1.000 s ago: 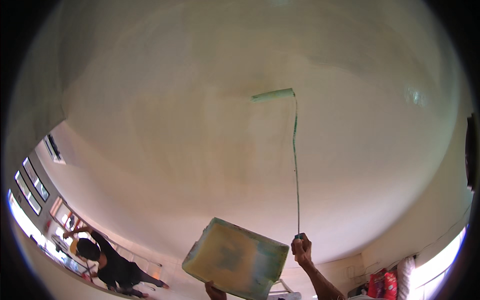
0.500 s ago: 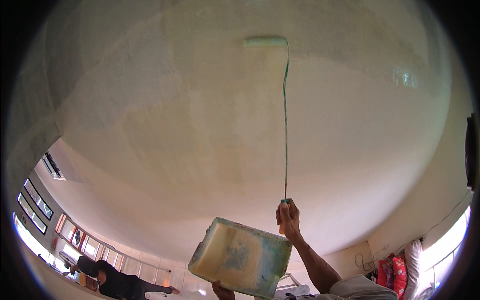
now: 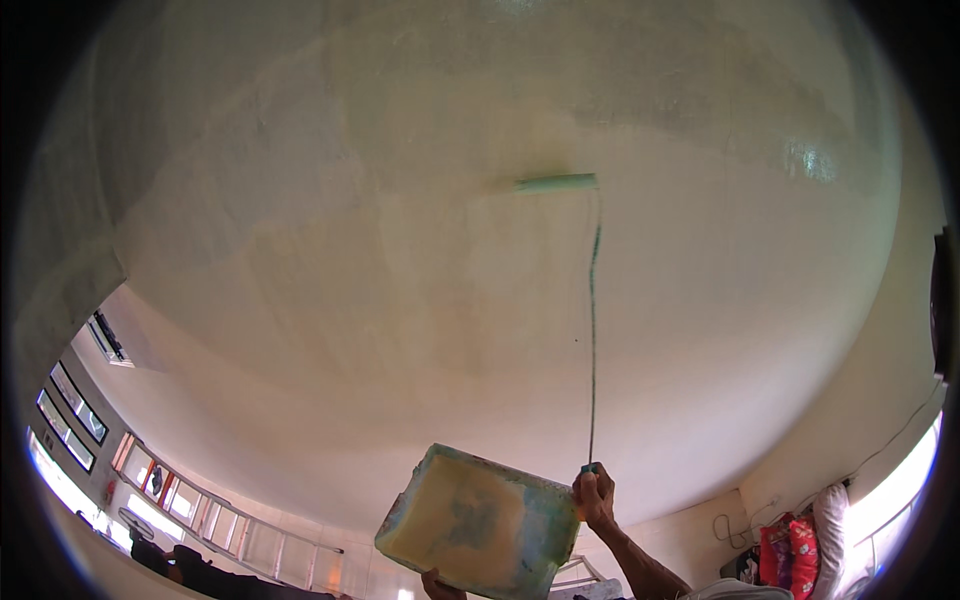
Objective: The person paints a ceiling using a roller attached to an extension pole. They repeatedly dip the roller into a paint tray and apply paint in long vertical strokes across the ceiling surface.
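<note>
My right hand [image 3: 595, 497] is closed round the handle of a paint roller. Its long thin green-stained rod runs up to the pale green roller sleeve [image 3: 557, 183], which lies against or very near a broad, patchily painted surface [image 3: 430, 270]. My left hand [image 3: 440, 586] grips the lower edge of a paint tray [image 3: 490, 520], partly hidden at the picture's bottom. The tray is tilted, smeared with cream and blue-green paint, and its right edge comes close to my right hand.
A ladder [image 3: 235, 530] lies along the lower left, with a person in dark clothes [image 3: 215, 578] below it. Windows [image 3: 75, 400] show at the left. Red patterned cloth items [image 3: 790, 550] and a pale rolled bundle [image 3: 828, 525] are at the lower right, near a cable [image 3: 735, 530].
The roller has come down the surface and slightly right, with my right hand lower too. The tray has shifted slightly down. The person at lower left has sunk lower in the picture.
</note>
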### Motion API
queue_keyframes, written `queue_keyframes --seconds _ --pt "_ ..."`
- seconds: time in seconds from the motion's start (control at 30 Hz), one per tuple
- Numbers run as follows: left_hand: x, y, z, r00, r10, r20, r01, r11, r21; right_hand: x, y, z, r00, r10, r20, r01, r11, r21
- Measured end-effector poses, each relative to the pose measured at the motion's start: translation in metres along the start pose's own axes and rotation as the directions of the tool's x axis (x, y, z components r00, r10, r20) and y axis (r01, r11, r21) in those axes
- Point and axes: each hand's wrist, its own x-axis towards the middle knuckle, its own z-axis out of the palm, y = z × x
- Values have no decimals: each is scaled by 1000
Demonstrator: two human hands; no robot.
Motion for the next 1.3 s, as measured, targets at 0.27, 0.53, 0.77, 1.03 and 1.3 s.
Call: queue_keyframes --seconds 0.27,0.53,0.77,1.03,1.3 --pt "2 0 -1 1000 9 7 -9 1000 -6 21 -14 -15 998 -42 -49 48 991 124" --pt "4 7 -9 935 130 330 -133 991 -14 64 -92 12 992 -125 15 123 990 74" --pt "-6 19 11 964 119 239 -133 990 44 33 -4 -9 993 -102 61 98 993 70" --pt "-7 24 17 907 185 379 -203 979 8 50 -16 -52 993 -115 -2 115 992 -56" --pt "0 17 4 812 375 447 -509 829 230 89 -101 -9 989 -148 30 149 989 -21"
